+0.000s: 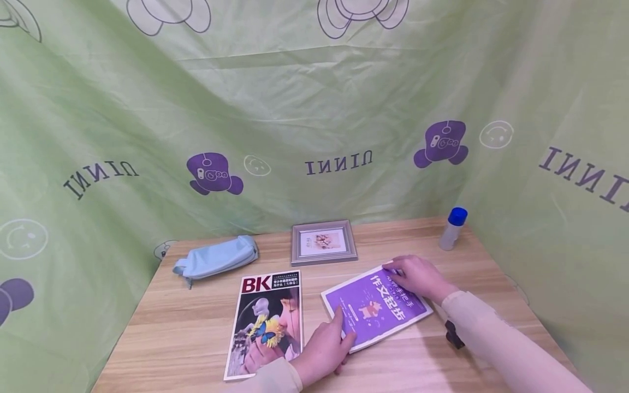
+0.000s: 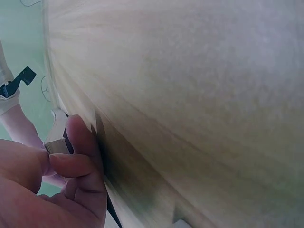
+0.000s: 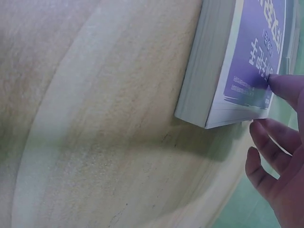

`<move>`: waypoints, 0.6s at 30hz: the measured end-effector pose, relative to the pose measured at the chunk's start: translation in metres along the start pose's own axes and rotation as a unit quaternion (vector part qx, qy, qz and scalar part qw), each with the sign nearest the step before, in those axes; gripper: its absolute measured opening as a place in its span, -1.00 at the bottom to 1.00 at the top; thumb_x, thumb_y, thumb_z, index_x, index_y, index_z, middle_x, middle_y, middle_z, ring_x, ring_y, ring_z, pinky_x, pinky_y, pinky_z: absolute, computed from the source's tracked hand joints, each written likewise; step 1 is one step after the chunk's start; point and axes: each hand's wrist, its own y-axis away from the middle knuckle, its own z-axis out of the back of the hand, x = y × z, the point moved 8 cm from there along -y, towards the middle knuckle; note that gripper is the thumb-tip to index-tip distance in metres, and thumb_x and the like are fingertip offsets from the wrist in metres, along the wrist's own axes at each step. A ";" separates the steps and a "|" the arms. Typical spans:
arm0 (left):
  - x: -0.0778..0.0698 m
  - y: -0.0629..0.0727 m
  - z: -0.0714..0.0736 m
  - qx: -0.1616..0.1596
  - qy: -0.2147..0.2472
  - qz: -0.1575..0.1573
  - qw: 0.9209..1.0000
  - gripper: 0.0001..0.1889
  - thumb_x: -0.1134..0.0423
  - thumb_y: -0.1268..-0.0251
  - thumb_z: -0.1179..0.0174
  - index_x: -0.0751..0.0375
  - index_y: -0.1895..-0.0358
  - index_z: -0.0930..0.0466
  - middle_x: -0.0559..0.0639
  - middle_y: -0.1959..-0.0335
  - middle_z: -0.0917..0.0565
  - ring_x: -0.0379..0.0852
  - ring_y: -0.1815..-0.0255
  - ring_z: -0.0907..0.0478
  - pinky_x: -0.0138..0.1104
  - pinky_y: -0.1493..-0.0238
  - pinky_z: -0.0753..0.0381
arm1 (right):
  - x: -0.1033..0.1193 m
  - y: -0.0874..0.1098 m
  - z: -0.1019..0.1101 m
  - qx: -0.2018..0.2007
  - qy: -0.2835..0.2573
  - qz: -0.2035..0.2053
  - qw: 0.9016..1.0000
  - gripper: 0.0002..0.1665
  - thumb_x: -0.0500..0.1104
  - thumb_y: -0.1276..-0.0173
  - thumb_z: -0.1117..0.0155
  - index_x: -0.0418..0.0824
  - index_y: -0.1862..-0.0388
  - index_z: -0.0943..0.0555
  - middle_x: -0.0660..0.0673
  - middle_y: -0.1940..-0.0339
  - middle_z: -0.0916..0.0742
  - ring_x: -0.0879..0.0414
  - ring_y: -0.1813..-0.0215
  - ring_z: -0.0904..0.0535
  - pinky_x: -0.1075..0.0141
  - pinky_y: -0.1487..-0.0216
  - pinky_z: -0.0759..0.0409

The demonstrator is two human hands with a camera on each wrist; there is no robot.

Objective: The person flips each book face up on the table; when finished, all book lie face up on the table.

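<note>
A purple-covered book (image 1: 361,314) with white lettering lies tilted at an angle over the right half of the table. My left hand (image 1: 324,349) grips its lower left corner, thumb along the edge. In the left wrist view, the fingers (image 2: 78,166) curl by the book's page block (image 2: 58,145). At the far edge my right hand (image 1: 420,277) pinches the book, thumb on the cover. The right wrist view shows the thick page edge (image 3: 202,71) and the right fingertips (image 3: 259,130) at the far corner. A BK magazine (image 1: 267,327) lies left of the book, partly behind my left wrist.
Behind the books a framed picture (image 1: 323,243) lies on the wooden table (image 1: 167,327). A light blue pencil case (image 1: 218,257) sits at the back left. At the back right stands a clear bottle with a blue cap (image 1: 453,229). Green printed cloth (image 1: 295,109) hangs around the table.
</note>
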 end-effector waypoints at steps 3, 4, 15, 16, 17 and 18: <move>0.000 -0.001 0.000 0.000 -0.013 -0.002 1.000 -0.22 0.16 -0.57 -0.15 0.59 -0.58 -0.01 -0.20 0.79 -0.51 -0.31 0.94 -0.39 -0.33 0.84 -0.43 | -0.002 0.001 -0.002 0.004 0.000 -0.010 1.000 -0.58 -0.11 -0.42 -0.44 -0.13 -0.23 -0.74 -0.36 -0.22 -0.70 -0.35 -0.24 -0.62 -0.30 -0.26 -0.49; 0.000 -0.001 0.000 0.000 -0.017 -0.004 1.000 -0.22 0.16 -0.57 -0.15 0.60 -0.58 -0.01 -0.19 0.79 -0.50 -0.31 0.94 -0.38 -0.33 0.84 -0.42 | -0.003 0.001 -0.002 0.004 0.002 -0.014 1.000 -0.58 -0.10 -0.42 -0.43 -0.12 -0.23 -0.74 -0.37 -0.23 -0.70 -0.36 -0.24 -0.62 -0.30 -0.26 -0.49; -0.014 -0.004 0.009 -0.047 -0.199 -0.059 0.977 -0.19 0.09 -0.38 -0.38 0.70 -0.41 -0.30 0.24 0.49 -0.65 -0.07 0.51 -0.58 -0.19 0.40 -0.65 | 0.000 0.004 -0.003 0.002 0.014 -0.026 1.000 -0.56 -0.08 -0.44 -0.42 -0.12 -0.26 -0.72 -0.41 -0.25 -0.66 -0.39 -0.22 -0.61 -0.31 -0.22 -0.51; -0.015 -0.005 0.010 -0.049 -0.210 -0.060 0.975 -0.19 0.09 -0.36 -0.38 0.71 -0.40 -0.31 0.25 0.51 -0.65 -0.06 0.52 -0.59 -0.19 0.43 -0.65 | 0.000 0.004 -0.002 -0.001 0.016 -0.024 1.000 -0.56 -0.08 -0.43 -0.42 -0.12 -0.26 -0.72 -0.41 -0.24 -0.66 -0.38 -0.21 -0.62 -0.31 -0.21 -0.52; -0.016 -0.005 0.010 -0.049 -0.218 -0.060 0.973 -0.20 0.09 -0.36 -0.38 0.71 -0.39 -0.32 0.25 0.51 -0.65 -0.05 0.54 -0.60 -0.19 0.45 -0.65 | 0.001 0.005 -0.002 -0.004 0.017 -0.022 1.000 -0.55 -0.08 -0.43 -0.42 -0.13 -0.26 -0.72 -0.41 -0.23 -0.67 -0.37 -0.20 -0.62 -0.30 -0.21 -0.53; -0.016 -0.006 0.010 -0.048 -0.225 -0.060 0.971 -0.19 0.08 -0.35 -0.39 0.71 -0.39 -0.32 0.27 0.51 -0.66 -0.03 0.54 -0.62 -0.19 0.47 -0.65 | 0.002 0.005 -0.002 -0.007 0.017 -0.019 1.000 -0.55 -0.09 -0.43 -0.42 -0.14 -0.26 -0.72 -0.40 -0.22 -0.67 -0.36 -0.19 -0.64 -0.28 -0.20 -0.54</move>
